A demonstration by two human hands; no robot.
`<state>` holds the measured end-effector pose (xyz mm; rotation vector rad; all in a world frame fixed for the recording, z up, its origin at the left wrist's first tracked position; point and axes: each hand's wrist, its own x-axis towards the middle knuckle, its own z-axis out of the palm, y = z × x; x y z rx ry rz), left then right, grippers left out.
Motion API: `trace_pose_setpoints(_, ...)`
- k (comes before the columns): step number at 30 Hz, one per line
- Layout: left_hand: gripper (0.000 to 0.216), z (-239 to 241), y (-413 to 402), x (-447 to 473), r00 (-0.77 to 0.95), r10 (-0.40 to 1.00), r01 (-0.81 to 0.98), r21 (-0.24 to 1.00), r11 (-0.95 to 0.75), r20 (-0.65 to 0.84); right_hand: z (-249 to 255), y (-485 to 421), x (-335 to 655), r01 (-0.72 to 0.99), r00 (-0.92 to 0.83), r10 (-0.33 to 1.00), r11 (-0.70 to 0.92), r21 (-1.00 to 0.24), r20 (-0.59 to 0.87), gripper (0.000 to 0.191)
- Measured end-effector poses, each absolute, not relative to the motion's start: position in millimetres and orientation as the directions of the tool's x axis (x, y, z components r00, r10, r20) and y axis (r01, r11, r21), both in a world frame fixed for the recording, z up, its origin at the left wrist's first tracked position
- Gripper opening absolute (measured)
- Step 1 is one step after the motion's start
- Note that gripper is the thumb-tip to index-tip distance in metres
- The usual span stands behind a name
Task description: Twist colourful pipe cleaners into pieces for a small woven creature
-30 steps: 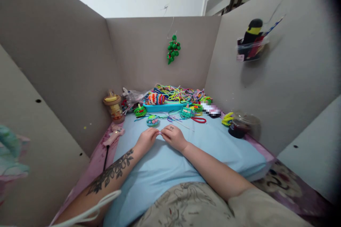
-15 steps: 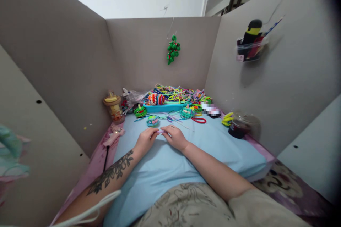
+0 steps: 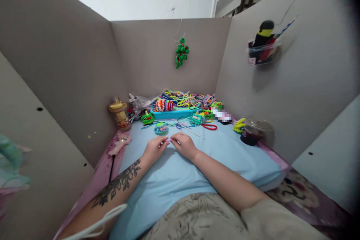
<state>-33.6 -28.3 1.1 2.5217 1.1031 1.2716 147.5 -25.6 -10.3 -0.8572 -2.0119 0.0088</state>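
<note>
Between my fingertips is a small lilac piece [image 3: 168, 140], too small to name for certain. My left hand [image 3: 154, 147] pinches one end of it, and my right hand [image 3: 184, 144] pinches the other. Both hands are close together above the light blue cloth [image 3: 180, 172]. Just beyond them lies a round blue-green woven piece with pink and yellow spots [image 3: 161, 128]. A green frog-like craft figure [image 3: 147, 118] sits behind it on the left, and a teal woven figure [image 3: 197, 118] is on the right.
A blue tray [image 3: 174, 114] heaped with colourful pipe-cleaner-like strands [image 3: 182, 99] stands at the back. Left are a lidded cup [image 3: 120, 116] and a pink glue gun [image 3: 120, 145]; right, a dark cup [image 3: 251, 135] with a clear lid. Grey panels [image 3: 168, 63] surround the table.
My hands still pinch the lilac piece in nearly the same place, with the left fingers shifted slightly. The whole view has moved a little.
</note>
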Motion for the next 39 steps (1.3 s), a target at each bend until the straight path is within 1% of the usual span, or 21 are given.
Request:
trace_pose_setpoints(4, 0.019, 1.1, -28.7, -33.9, 0.411, 0.639, 0.559, 0.374, -0.740, 0.650, -9.8, -27.7, 146.7, 0.556, -0.345, 0.597, 0.752, -0.355, 0.724, 0.013)
trace_pose_setpoints(8, 0.020, 0.0, -26.6, -35.5, 0.399, 0.644, 0.564, 0.379, -0.734, 0.653, -9.8, -28.3, 147.6, 0.532, -0.339, 0.593, 0.761, -0.372, 0.730, 0.022)
trace_pose_setpoints(10, 0.020, -0.9, -25.8, -35.7, 0.367, 0.660, 0.567, 0.405, -0.718, 0.655, -10.1, -27.7, 148.2, 0.532, -0.328, 0.595, 0.758, -0.377, 0.734, 0.023)
trace_pose_setpoints(14, 0.028, -2.7, -26.5, -34.1, 0.329, 0.695, 0.521, 0.490, -0.698, 0.639, -11.0, -26.3, 148.0, 0.549, -0.302, 0.609, 0.740, -0.389, 0.733, 0.014)
trace_pose_setpoints(16, 0.028, -3.1, -27.4, -33.3, 0.346, 0.674, 0.513, 0.470, -0.719, 0.653, -11.2, -26.3, 147.1, 0.546, -0.312, 0.607, 0.744, -0.384, 0.731, 0.013)
trace_pose_setpoints(19, 0.017, -2.3, -28.6, -33.1, 0.373, 0.623, 0.535, 0.389, -0.750, 0.688, -10.8, -27.4, 145.8, 0.531, -0.339, 0.600, 0.758, -0.379, 0.724, 0.016)
trace_pose_setpoints(21, 0.016, -0.8, -29.3, -33.4, 0.383, 0.614, 0.545, 0.368, -0.753, 0.690, -10.4, -28.0, 145.6, 0.527, -0.360, 0.597, 0.764, -0.372, 0.717, 0.017)
trace_pose_setpoints(26, 0.017, 2.6, -30.7, -33.0, 0.418, 0.649, 0.562, 0.381, -0.734, 0.635, -10.2, -27.6, 146.9, 0.567, -0.410, 0.565, 0.773, -0.285, 0.716, 0.017)
trace_pose_setpoints(34, 0.019, 1.4, -26.7, -35.1, 0.502, 0.670, 0.588, 0.352, -0.728, 0.547, -4.3, -27.3, 150.2, 0.627, -0.531, 0.487, 0.776, -0.064, 0.693, 0.018)
trace_pose_setpoints(37, 0.020, -0.2, -24.2, -36.1, 0.513, 0.684, 0.582, 0.376, -0.721, 0.519, -4.9, -26.7, 150.5, 0.614, -0.567, 0.468, 0.789, -0.030, 0.678, 0.016)
trace_pose_setpoints(39, 0.019, -1.1, -22.9, -36.3, 0.493, 0.695, 0.581, 0.396, -0.711, 0.524, -5.7, -26.4, 150.7, 0.623, -0.555, 0.485, 0.781, -0.049, 0.675, 0.015)
